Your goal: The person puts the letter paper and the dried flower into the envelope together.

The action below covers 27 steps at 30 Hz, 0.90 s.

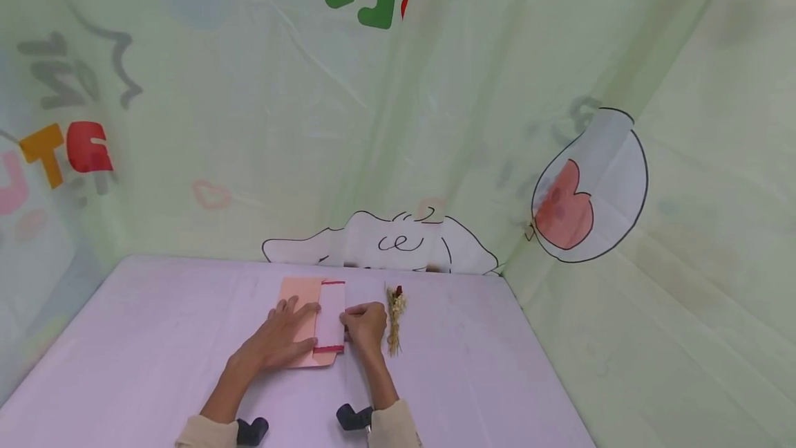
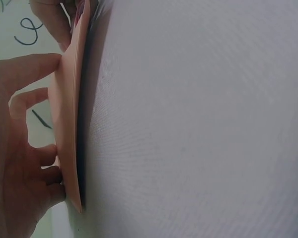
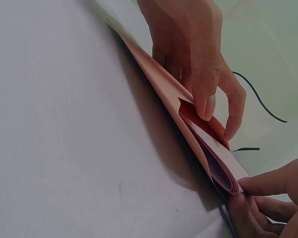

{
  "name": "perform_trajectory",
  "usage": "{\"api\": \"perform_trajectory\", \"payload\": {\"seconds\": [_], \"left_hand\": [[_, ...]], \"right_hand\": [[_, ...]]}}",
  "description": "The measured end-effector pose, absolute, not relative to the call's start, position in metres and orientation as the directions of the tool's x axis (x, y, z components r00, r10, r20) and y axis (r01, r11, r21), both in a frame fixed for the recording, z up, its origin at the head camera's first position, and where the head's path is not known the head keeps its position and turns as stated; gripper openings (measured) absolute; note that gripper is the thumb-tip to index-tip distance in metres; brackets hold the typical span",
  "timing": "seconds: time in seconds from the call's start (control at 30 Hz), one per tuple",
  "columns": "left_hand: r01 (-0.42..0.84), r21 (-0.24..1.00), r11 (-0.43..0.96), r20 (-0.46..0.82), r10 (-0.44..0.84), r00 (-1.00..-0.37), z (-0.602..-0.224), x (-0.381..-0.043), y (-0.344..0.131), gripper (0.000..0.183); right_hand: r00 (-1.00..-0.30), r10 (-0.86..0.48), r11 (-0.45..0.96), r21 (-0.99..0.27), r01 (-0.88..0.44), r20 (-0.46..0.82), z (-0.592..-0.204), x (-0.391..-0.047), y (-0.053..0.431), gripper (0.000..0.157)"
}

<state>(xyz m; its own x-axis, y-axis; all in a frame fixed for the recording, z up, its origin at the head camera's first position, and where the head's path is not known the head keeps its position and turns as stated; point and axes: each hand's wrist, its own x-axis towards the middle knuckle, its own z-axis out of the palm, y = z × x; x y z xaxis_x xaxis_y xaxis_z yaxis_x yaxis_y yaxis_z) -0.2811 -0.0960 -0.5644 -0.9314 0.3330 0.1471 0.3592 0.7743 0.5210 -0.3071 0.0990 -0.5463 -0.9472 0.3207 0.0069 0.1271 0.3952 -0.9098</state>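
Observation:
A peach envelope [image 1: 301, 289] lies on the table, its opening facing right. Halfway out of that opening is a folded pale pink card [image 1: 331, 316] with red trim along two edges; its bent layers show in the right wrist view [image 3: 223, 173]. With fingers spread, my left hand [image 1: 280, 339] presses on the envelope, thumb and forefinger near the mouth. In the left wrist view the fingertips touch the envelope's surface [image 2: 68, 116]. My right hand [image 1: 367, 325] pinches the card's outer edge between thumb and fingers.
A small bunch of dried flowers [image 1: 394, 327] with a dark red bloom lies just right of my right hand. The table [image 1: 472, 365] has a pale lilac cover. Printed cloth curtains [image 1: 311, 123] stand behind it and along both sides. Black wrist mounts [image 1: 354, 417] sit near both sleeves.

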Motion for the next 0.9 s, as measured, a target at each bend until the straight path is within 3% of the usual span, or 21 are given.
{"api": "perform_trajectory", "payload": {"seconds": [0.9], "left_hand": [[0.371, 0.522, 0.768, 0.168, 0.333, -0.928, -0.561, -0.28, -0.095, 0.06]], "right_hand": [[-0.943, 0.323, 0.45, -0.89, 0.079, 0.08, -0.544, -0.307, 0.087, 0.004]]}}
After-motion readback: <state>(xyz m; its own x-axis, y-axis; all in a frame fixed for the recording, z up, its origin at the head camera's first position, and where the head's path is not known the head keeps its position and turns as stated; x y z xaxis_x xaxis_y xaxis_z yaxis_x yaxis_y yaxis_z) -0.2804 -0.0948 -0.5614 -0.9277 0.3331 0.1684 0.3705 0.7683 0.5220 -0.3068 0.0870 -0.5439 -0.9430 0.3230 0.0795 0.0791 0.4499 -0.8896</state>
